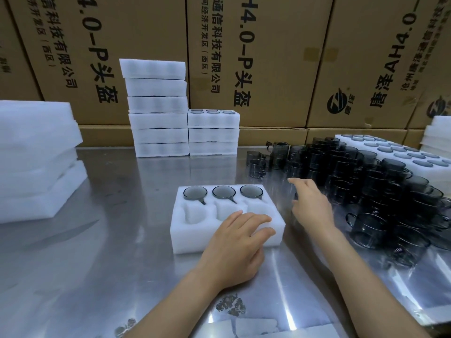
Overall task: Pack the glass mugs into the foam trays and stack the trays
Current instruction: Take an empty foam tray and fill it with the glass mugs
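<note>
Cardboard boxes (146,45) stand behind the steel tabletop (97,240). My left hand (240,242) rests on the near right corner of the foam tray (192,230), fingers spread and pressing it. My right hand (310,206) is empty, fingers loose, reaching toward the glass mugs (366,181) crowded at the right edge. Three mugs fill the far row; the near row is empty. I should take one mug by its body and turn the handle into the slot.

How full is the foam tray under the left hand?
Half full: the foam tray holds three glass mugs in its far row; the near pockets are empty.
</note>
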### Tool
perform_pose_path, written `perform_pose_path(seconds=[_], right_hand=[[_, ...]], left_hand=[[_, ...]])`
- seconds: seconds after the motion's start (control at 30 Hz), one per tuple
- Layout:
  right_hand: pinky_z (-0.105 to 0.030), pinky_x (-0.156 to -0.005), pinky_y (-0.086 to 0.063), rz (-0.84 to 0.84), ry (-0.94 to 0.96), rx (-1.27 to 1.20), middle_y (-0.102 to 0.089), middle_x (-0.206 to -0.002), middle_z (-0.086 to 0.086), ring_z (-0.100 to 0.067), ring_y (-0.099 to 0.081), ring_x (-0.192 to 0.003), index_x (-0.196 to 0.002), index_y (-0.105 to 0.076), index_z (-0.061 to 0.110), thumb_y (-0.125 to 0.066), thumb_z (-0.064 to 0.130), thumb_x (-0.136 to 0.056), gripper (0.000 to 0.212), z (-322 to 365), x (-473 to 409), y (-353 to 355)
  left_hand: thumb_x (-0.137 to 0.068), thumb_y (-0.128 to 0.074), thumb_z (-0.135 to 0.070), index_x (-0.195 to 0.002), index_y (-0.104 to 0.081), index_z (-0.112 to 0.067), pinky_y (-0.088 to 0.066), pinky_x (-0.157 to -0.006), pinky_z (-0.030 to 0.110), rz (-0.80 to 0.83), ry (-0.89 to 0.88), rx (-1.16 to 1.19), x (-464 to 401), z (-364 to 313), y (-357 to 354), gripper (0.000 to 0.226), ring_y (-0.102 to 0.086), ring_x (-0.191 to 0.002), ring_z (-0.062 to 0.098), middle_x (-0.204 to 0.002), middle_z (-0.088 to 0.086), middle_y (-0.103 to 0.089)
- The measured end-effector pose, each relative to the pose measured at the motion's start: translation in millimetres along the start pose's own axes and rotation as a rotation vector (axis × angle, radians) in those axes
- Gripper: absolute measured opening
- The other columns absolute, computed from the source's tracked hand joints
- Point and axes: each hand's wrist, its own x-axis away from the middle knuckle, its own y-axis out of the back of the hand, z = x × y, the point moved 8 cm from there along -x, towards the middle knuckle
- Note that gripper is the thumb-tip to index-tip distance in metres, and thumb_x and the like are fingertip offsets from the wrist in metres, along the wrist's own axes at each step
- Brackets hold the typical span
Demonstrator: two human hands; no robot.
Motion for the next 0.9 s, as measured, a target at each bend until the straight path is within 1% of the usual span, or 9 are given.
perform_pose_path(seconds=[0.13, 0.23, 0.3, 0.43, 0.57, 0.67, 0.73, 0.8, 0.9], right_hand=[[-0.038, -0.085, -0.044, -0.042, 0.031, -0.019, -0.044, -0.136, -0.001, -0.025, -0.043, -0.121, -0.138, -0.042, 0.023, -0.062, 0.032, -0.089, 0.054, 6, 0, 2], [-0.041, -0.089, -0.043, 0.038, -0.158, 0.082, -0.038, -0.137, -0.007, -0.029, -0.035, -0.124, -0.138, -0.039, 0.020, -0.060, 0.061, -0.080, 0.074, -16, 2, -6], [-0.040, -0.087, -0.042, 0.137, -0.247, 0.067, -0.041, -0.135, -0.010, -0.032, -0.040, -0.123, -0.136, -0.039, 0.018, -0.058, 0.068, -0.077, 0.079, -27, 5, -16], [-0.033, -0.076, -0.039, 0.143, -0.230, -0.141, -0.057, -0.126, -0.003, -0.027, -0.053, -0.114, -0.132, -0.042, 0.024, -0.065, 0.053, -0.078, 0.065, -27, 2, -21], [-0.029, -0.073, -0.038, -0.044, -0.140, -0.526, -0.062, -0.108, 0.009, -0.019, -0.059, -0.098, -0.124, -0.041, 0.025, -0.072, 0.037, -0.074, 0.060, -7, 1, -2], [-0.026, -0.077, -0.045, -0.152, 0.011, -0.742, -0.060, -0.101, 0.020, -0.006, -0.059, -0.091, -0.116, -0.047, 0.030, -0.078, 0.028, -0.070, 0.056, 21, 9, 20], [-0.020, -0.080, -0.047, -0.144, 0.140, -0.808, -0.057, -0.107, 0.019, 0.002, -0.058, -0.091, -0.118, -0.051, 0.030, -0.081, 0.023, -0.070, 0.057, 47, 16, 31], [-0.014, -0.080, -0.046, -0.086, 0.248, -0.851, -0.055, -0.113, 0.013, 0.004, -0.058, -0.094, -0.123, -0.053, 0.028, -0.082, 0.019, -0.070, 0.061, 74, 24, 35], [-0.015, -0.080, -0.049, 0.080, 0.346, -0.898, -0.056, -0.116, 0.012, 0.000, -0.060, -0.095, -0.126, -0.051, 0.031, -0.083, 0.018, -0.070, 0.066, 119, 38, 26]], left_hand=[[-0.075, -0.050, -0.017, -0.104, -0.067, -0.017, -0.044, -0.095, 0.034, 0.011, 0.007, 0.017, 0, 0, -1, 0.034, -0.058, -0.105, 0.022, -0.122, 0.002, -0.062], [-0.075, -0.050, -0.016, -0.104, -0.067, -0.016, -0.045, -0.094, 0.033, 0.008, 0.009, 0.025, 0, 1, 0, 0.034, -0.059, -0.105, 0.024, -0.122, 0.003, -0.062], [-0.075, -0.050, -0.016, -0.104, -0.067, -0.016, -0.046, -0.093, 0.034, 0.006, 0.011, 0.034, 0, 1, 1, 0.034, -0.059, -0.106, 0.025, -0.122, 0.003, -0.062], [-0.076, -0.050, -0.016, -0.105, -0.068, -0.016, -0.046, -0.093, 0.033, 0.001, 0.003, 0.038, 0, 0, 2, 0.034, -0.060, -0.105, 0.026, -0.121, 0.003, -0.062], [-0.076, -0.054, -0.012, -0.106, -0.067, -0.014, -0.047, -0.090, 0.033, -0.069, 0.017, 0.069, 0, 5, 10, 0.033, -0.060, -0.103, 0.025, -0.117, 0.003, -0.064], [-0.076, -0.062, -0.008, -0.107, -0.068, -0.012, -0.044, -0.088, 0.032, -0.190, 0.097, 0.100, 2, 18, 26, 0.032, -0.060, -0.102, 0.022, -0.112, 0.003, -0.065], [-0.080, -0.057, -0.013, -0.108, -0.068, -0.012, -0.042, -0.090, 0.028, -0.286, 0.173, 0.156, 5, 32, 42, 0.030, -0.057, -0.104, 0.017, -0.110, 0.002, -0.065], [-0.085, -0.050, -0.021, -0.109, -0.065, -0.015, -0.037, -0.093, 0.016, -0.388, 0.295, 0.288, 12, 54, 58, 0.029, -0.055, -0.103, 0.009, -0.109, -0.004, -0.063], [-0.087, -0.044, -0.034, -0.113, -0.056, -0.028, -0.035, -0.090, 0.007, -0.547, 0.546, 0.506, 36, 99, 73, 0.029, -0.055, -0.103, -0.001, -0.109, -0.017, -0.060]])
